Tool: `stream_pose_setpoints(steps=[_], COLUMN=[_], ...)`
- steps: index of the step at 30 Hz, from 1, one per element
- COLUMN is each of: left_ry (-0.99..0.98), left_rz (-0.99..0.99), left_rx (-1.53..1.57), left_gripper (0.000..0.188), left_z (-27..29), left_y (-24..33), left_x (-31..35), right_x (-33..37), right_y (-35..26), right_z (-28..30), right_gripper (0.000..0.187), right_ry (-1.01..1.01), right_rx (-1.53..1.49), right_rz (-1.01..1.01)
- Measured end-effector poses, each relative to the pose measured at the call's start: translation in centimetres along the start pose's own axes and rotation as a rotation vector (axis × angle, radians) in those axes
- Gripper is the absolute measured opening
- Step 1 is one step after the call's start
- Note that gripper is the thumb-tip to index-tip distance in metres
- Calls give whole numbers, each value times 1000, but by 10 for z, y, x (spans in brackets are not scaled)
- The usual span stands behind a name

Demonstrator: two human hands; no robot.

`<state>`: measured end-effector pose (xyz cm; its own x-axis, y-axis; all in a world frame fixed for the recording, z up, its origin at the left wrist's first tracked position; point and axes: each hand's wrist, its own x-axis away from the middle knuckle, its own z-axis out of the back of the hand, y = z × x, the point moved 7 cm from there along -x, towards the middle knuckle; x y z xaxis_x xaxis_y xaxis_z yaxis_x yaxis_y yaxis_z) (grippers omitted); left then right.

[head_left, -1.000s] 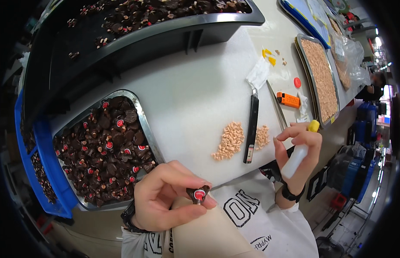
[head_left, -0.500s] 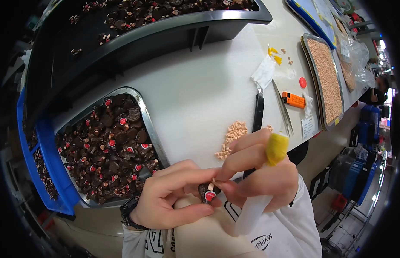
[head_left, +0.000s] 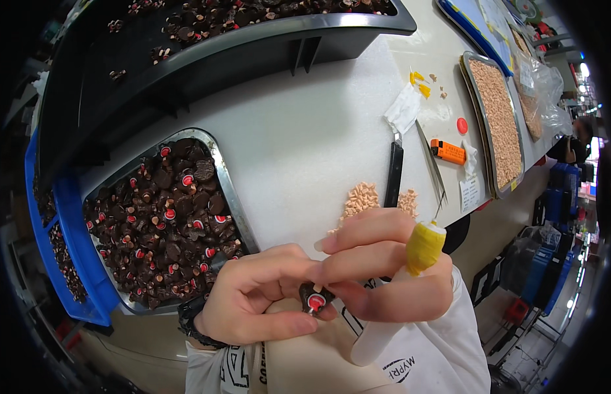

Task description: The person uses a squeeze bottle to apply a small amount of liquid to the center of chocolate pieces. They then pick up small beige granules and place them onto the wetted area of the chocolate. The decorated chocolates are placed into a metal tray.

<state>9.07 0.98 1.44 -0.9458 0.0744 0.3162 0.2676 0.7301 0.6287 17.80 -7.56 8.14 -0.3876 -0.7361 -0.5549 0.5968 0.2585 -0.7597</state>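
Note:
Low in front of me, my left hand (head_left: 256, 295) pinches a small dark brown piece (head_left: 316, 299) between thumb and fingers. It has a shiny, lumpy look, a round red-and-white disc on its face and a pale beige bit at its upper edge. My right hand (head_left: 397, 269) meets it from the right, thumb and finger at the piece's top. In its curled fingers lies a white tube (head_left: 377, 338) with a yellow-wrapped end (head_left: 423, 249) sticking up. Just beyond the right fingers is a pile of beige bits (head_left: 360, 198), partly hidden.
A metal tray (head_left: 223, 177) of similar dark pieces sits left, beside a blue bin (head_left: 88, 262). Behind stands a large black tray (head_left: 266, 62). Rightward lie a black-handled blade (head_left: 394, 174), tweezers (head_left: 431, 164), an orange lighter (head_left: 448, 152) and a tray of beige bits (head_left: 496, 125).
My right hand has shifted slightly, its upper finger now reaching further left over the piece. The dark piece has moved a little left, and the tube's yellow end sits slightly lower.

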Motion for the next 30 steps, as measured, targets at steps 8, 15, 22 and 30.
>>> stream_pose_setpoints(steps=[8,15,22,30], left_ry=[2,27,185,204], left_rz=[-66,-76,-242,-224], left_rx=[-130,-41,-39,-29], left_gripper=[39,40,42,44], left_z=[2,2,14,12], left_y=[4,4,8,5], left_x=[0,-1,3,5], right_x=[2,6,4,6], right_y=[0,-1,-4,0], right_z=[1,3,5,-1], right_gripper=[22,19,23,25], right_ry=[27,20,3,79], right_rx=[-77,-1,20,4], right_rz=[19,104,92,73])
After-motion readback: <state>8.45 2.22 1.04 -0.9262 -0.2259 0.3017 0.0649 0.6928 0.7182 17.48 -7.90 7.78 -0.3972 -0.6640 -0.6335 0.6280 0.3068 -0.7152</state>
